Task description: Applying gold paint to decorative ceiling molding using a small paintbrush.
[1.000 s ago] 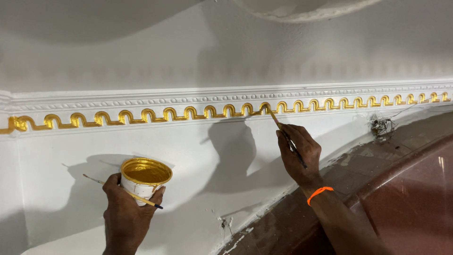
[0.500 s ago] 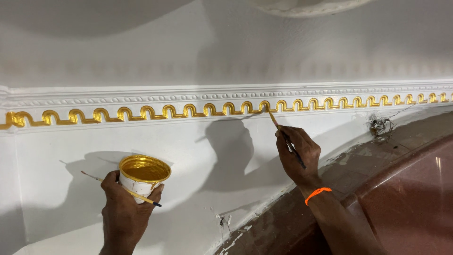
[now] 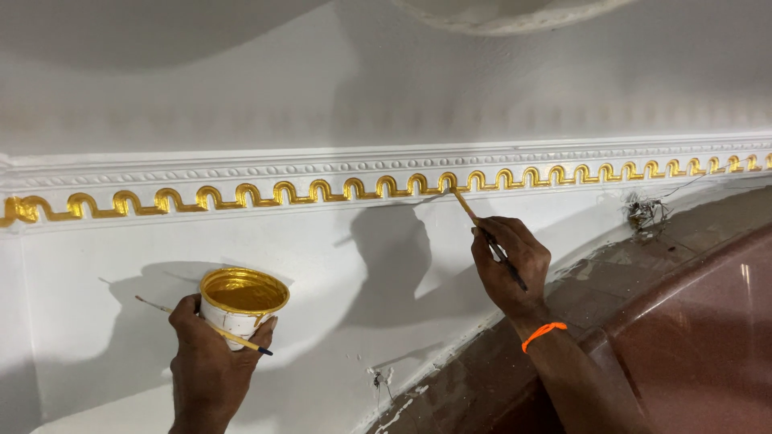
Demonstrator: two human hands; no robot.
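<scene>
From the head camera, looking up along the wall: my right hand (image 3: 508,265) has its fingers (image 3: 490,233) pinched shut around a thin brush (image 3: 482,233), held like a pen about midway down the shaft. The bristle tip touches the gold wave band (image 3: 322,191) on the white cornice moulding (image 3: 241,170), at one of the curls near the middle of the run. The band looks gold along the whole visible length. An orange wristband (image 3: 543,332) sits on that wrist.

My left hand (image 3: 211,354) is lower and well to the left, fingers wrapped closed around a small white paint cup (image 3: 240,305) whose inside is coated in gold. Under the same grip, pressed against the cup, lies a second thin brush (image 3: 217,328), its ends sticking out on either side of the hand.

The brush I judge to be very light and stiff in the handle, soft only at the tip; a pinch near the middle gives the fine control these narrow curls need. The cup seems light, but open and wet, so it wants to be kept level and held round its wall, not by the rim, which is likely slick with paint.

To the right, a dark reddish curved surface (image 3: 691,321) runs below the white wall (image 3: 362,281), with loose wires (image 3: 643,210) poking out just above it.
</scene>
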